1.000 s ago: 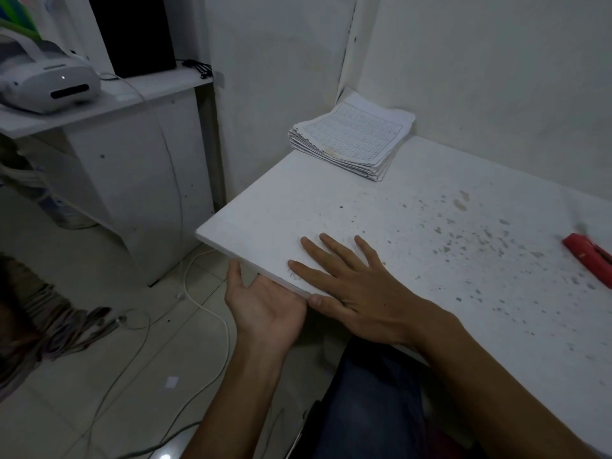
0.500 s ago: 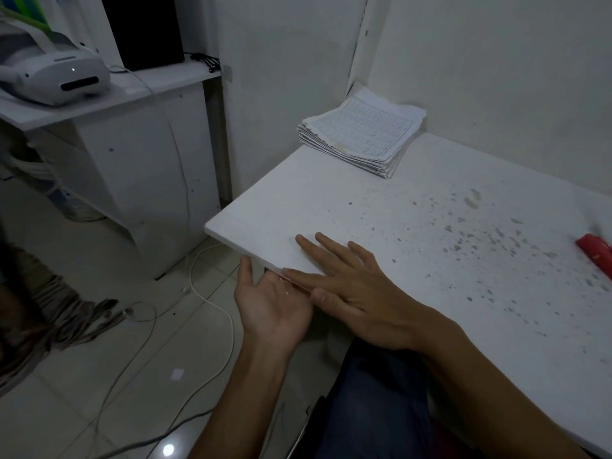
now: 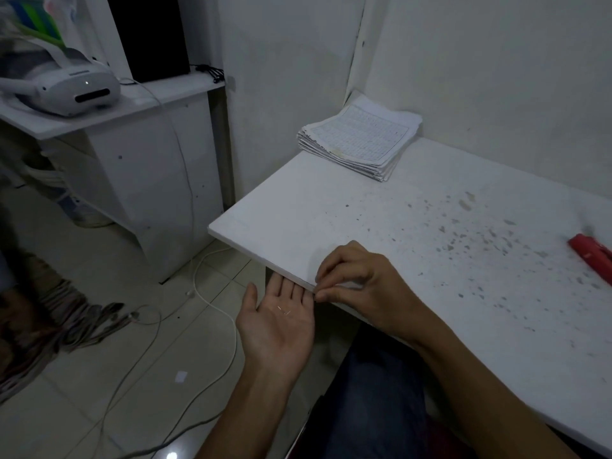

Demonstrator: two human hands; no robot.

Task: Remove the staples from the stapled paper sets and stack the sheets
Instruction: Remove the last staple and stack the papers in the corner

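Catching loose staples point(image 3: 284, 310) is what we are doing at the near edge of the desk point(image 3: 381, 226): two thin slivers are lying in our left hand point(image 3: 278, 323), which we are holding palm up, fingers relaxed and gripping nothing, just below that edge with its fingertips tucked under the board. Our right hand point(image 3: 361, 283) is sitting on top of the desk at the same edge, directly above and just to the right of the cupped palm, its fingers point(image 3: 326, 271) curled and its thumb meeting them right at the lip; we cannot tell whether they are pinching another staple or only scraping at the surface. So anything we are nudging off the edge is dropping toward the left, down into the waiting palm, and the right hand is the nearer one for sweeping. The stacked sheets point(image 3: 361, 140) are lying at the far corner of the desk against the wall, well apart from both hands, their long axis running away from the near edge. A red tool point(image 3: 591, 256) is resting toward the right side of the desk.
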